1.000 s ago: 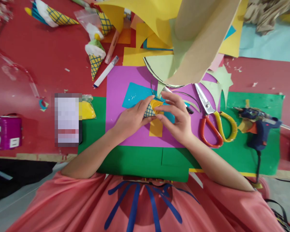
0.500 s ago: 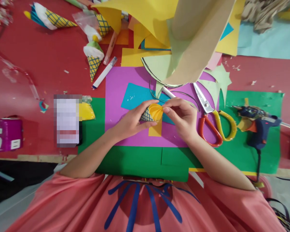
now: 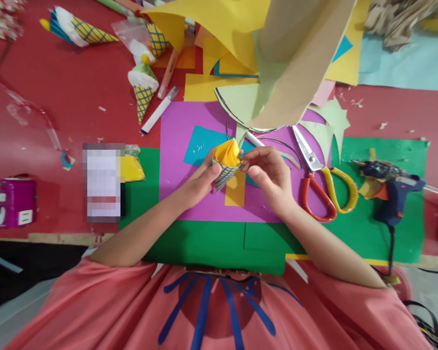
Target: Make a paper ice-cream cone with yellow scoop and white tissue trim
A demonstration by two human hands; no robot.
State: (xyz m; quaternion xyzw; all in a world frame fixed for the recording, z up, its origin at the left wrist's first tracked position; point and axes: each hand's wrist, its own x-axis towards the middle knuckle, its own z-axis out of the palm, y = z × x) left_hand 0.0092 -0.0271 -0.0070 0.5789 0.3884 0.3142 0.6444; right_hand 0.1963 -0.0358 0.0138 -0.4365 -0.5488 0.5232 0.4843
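My left hand (image 3: 200, 182) is closed around a small paper ice-cream cone (image 3: 226, 176), its thumb pressed on the near side. The cone has a dark criss-cross pattern and a pleated yellow top (image 3: 227, 153) rising to a point; its tip slants down to the left. Beside the cone's right rim is my right hand (image 3: 272, 177), thumb apart from the curled fingers. Those fingertips touch or nearly touch the rim. Beneath the hands lie a blue sheet (image 3: 200, 146), a yellow strip (image 3: 235, 194) and a purple sheet (image 3: 190, 206).
Large scissors (image 3: 312, 167) and a glue gun (image 3: 397, 189) lie to the right. A curled beige-backed sheet (image 3: 295, 78) arches ahead. Finished cones (image 3: 143, 92), a marker (image 3: 159, 111) and a phone (image 3: 102, 182) are at left. A green sheet (image 3: 204, 243) lies in front.
The cone has been turned in my left hand: its yellow top faced right before and now points upward. My right thumb and fingers, earlier pinched at the yellow top, have parted.
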